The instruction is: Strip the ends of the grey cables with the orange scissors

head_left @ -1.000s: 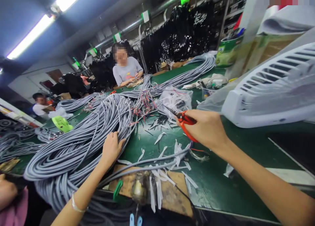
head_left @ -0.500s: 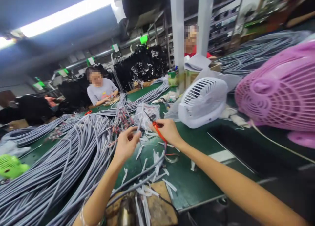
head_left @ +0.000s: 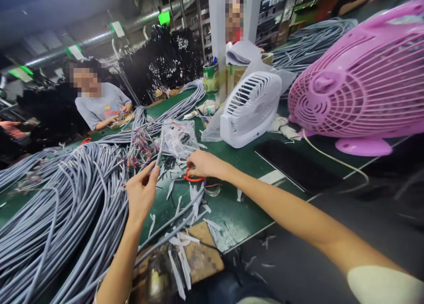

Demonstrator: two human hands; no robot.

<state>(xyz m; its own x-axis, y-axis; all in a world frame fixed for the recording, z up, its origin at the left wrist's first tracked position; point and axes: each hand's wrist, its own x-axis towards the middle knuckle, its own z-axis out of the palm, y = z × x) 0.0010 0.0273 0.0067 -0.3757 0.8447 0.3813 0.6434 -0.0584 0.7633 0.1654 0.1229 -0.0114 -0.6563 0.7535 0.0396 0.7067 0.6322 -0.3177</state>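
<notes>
My left hand [head_left: 143, 190] pinches a grey cable [head_left: 159, 150] between thumb and fingers, its end pointing up. To the right, my right hand [head_left: 208, 163] is closed on the orange handle of a pair of scissors [head_left: 194, 177], low over the green table; the blades are hard to make out. White strips [head_left: 180, 202] of scrap lie around and below the scissors. Beyond my hands sits a clear plastic bag [head_left: 180, 138] beside a tangle of thin coloured wires [head_left: 141, 147].
Large grey cable coils [head_left: 76, 207] fill the left side. A white fan [head_left: 251, 109], a pink fan [head_left: 357, 83] and a black flat device [head_left: 291, 167] stand or lie at right. A wooden block [head_left: 202, 246] is at the near edge. Two people sit across.
My right hand has lowered the scissors toward the table and turned them. My left hand still holds the cable, now more upright. The view has tilted down and shifted right.
</notes>
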